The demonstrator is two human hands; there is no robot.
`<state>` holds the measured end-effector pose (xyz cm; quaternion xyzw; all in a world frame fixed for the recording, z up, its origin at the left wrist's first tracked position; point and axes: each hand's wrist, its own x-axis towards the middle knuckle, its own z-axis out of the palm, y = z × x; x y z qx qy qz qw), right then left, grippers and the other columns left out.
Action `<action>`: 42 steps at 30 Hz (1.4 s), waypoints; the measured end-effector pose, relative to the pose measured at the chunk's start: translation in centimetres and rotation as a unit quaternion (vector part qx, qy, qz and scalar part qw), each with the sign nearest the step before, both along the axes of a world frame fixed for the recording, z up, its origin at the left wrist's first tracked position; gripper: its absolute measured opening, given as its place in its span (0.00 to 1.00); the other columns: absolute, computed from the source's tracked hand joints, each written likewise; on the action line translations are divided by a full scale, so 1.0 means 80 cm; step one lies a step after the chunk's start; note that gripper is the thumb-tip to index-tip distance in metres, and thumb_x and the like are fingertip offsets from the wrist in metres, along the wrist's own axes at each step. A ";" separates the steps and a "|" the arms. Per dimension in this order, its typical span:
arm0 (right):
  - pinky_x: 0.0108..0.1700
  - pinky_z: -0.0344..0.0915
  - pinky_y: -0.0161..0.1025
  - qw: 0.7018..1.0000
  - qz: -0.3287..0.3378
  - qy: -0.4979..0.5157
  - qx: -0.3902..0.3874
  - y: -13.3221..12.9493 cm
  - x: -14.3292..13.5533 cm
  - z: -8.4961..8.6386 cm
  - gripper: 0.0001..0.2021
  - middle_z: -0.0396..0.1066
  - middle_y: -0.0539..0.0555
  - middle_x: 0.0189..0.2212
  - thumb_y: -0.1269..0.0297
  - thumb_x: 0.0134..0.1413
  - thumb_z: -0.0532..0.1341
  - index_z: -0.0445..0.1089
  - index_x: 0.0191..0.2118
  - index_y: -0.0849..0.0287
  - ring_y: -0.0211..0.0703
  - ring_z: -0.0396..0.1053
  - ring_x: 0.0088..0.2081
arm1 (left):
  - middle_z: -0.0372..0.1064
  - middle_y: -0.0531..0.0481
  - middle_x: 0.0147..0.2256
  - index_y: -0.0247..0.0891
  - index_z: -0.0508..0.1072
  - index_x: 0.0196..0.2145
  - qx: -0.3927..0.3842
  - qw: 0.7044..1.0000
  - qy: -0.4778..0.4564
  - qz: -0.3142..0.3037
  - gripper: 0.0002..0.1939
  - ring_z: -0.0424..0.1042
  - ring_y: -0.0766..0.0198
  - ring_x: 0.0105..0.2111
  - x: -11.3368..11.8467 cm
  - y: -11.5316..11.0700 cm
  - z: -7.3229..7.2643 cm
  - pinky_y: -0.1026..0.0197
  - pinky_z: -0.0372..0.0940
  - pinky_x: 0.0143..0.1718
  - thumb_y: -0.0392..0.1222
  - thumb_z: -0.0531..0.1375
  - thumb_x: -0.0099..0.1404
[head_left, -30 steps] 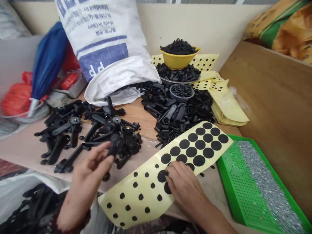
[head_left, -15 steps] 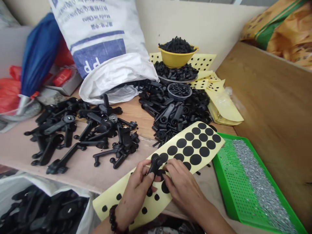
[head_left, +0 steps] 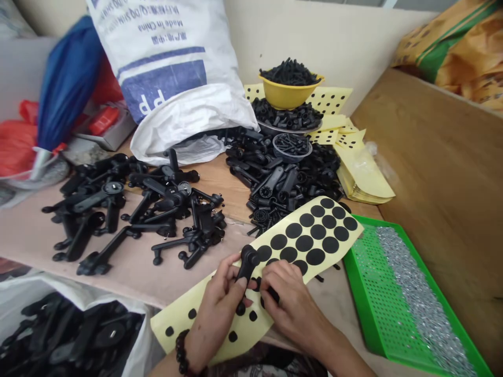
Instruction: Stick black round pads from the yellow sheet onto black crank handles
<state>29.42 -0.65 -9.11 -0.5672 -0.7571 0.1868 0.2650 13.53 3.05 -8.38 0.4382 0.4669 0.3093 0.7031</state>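
Note:
My left hand (head_left: 220, 298), with a beaded bracelet at the wrist, is closed around a black crank handle (head_left: 247, 269). Just right of it, my right hand (head_left: 288, 298) has its fingers curled over the sticker sheet, at a black round sticker (head_left: 272, 296) that is partly hidden by the fingers. Beneath both hands lies the yellow sheet (head_left: 212, 343), with large black discs on its upper right part and small black dots on its lower left part.
Black cranks (head_left: 110, 241) lie at the left, and more fill a white bag (head_left: 141, 335). A black parts pile (head_left: 291, 183), yellow bowl (head_left: 288, 94) and white sack (head_left: 176, 63) stand behind. A green tray (head_left: 365, 298) of small metal pieces is at the right.
The fingers of my right hand have curled in more and now cover part of a disc on the sheet. My left hand still holds the crank handle. The view has shifted slightly.

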 end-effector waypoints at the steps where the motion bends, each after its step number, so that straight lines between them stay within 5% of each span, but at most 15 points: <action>1: 0.38 0.55 0.45 1.000 0.002 0.004 -0.002 0.000 0.000 0.000 0.09 0.64 0.52 0.30 0.77 0.57 0.51 0.57 0.30 0.57 0.45 0.60 0.35 | 0.70 0.48 0.36 0.38 0.60 0.55 -0.004 1.000 -0.003 0.002 0.26 0.71 0.61 0.34 0.000 0.000 0.000 0.61 0.67 0.32 0.47 0.59 0.61; 7: 0.39 0.58 0.45 0.998 0.004 0.039 -0.043 -0.003 0.006 0.011 0.10 0.66 0.52 0.30 0.79 0.54 0.52 0.56 0.29 0.56 0.45 0.63 0.35 | 0.67 0.55 0.23 0.35 0.65 0.51 -0.051 0.996 -0.041 0.062 0.25 0.62 0.70 0.21 -0.014 0.008 0.016 0.68 0.56 0.23 0.40 0.61 0.55; 15: 0.51 0.59 0.49 0.972 0.010 0.203 -0.122 -0.006 0.025 0.017 0.07 0.73 0.53 0.39 0.74 0.50 0.56 0.61 0.26 0.55 0.49 0.65 0.47 | 0.69 0.51 0.27 0.37 0.67 0.41 -0.135 0.977 -0.157 0.042 0.16 0.64 0.70 0.21 -0.015 0.015 0.029 0.68 0.57 0.23 0.48 0.62 0.59; 17: 0.48 0.61 0.47 0.944 -0.028 0.293 -0.149 -0.006 0.030 0.015 0.06 0.73 0.54 0.38 0.69 0.50 0.58 0.63 0.24 0.55 0.49 0.67 0.45 | 0.67 0.53 0.25 0.37 0.67 0.42 -0.127 0.978 -0.159 0.043 0.19 0.63 0.71 0.21 -0.012 0.017 0.028 0.69 0.56 0.23 0.47 0.65 0.57; 22: 0.44 0.62 0.41 0.817 -0.118 0.527 -0.202 -0.007 0.039 0.020 0.10 0.71 0.54 0.39 0.59 0.47 0.63 0.64 0.23 0.56 0.47 0.66 0.43 | 0.65 0.56 0.21 0.33 0.70 0.42 -0.102 0.986 -0.128 -0.022 0.19 0.59 0.74 0.19 -0.012 0.020 0.027 0.71 0.53 0.22 0.41 0.67 0.54; 25: 0.44 0.61 0.41 0.787 -0.119 0.561 -0.226 -0.002 0.038 0.028 0.12 0.70 0.55 0.39 0.57 0.43 0.66 0.64 0.22 0.57 0.47 0.65 0.42 | 0.70 0.52 0.26 0.33 0.69 0.41 -0.074 0.990 -0.083 -0.085 0.15 0.61 0.75 0.18 -0.011 0.021 0.028 0.70 0.55 0.22 0.39 0.64 0.55; 33: 0.46 0.61 0.44 0.800 -0.077 0.538 -0.255 0.014 0.027 0.035 0.16 0.70 0.56 0.39 0.52 0.42 0.66 0.64 0.21 0.57 0.50 0.66 0.42 | 0.70 0.52 0.30 0.36 0.68 0.39 -0.043 0.985 0.010 -0.165 0.13 0.63 0.73 0.18 -0.005 0.026 0.035 0.68 0.56 0.21 0.35 0.58 0.54; 42: 0.44 0.60 0.42 0.804 -0.071 0.528 -0.263 0.016 0.024 0.024 0.13 0.68 0.55 0.38 0.55 0.43 0.66 0.65 0.22 0.58 0.48 0.64 0.41 | 0.70 0.52 0.29 0.35 0.74 0.44 -0.043 0.988 0.003 -0.147 0.21 0.63 0.71 0.20 -0.005 0.028 0.041 0.65 0.57 0.25 0.36 0.57 0.50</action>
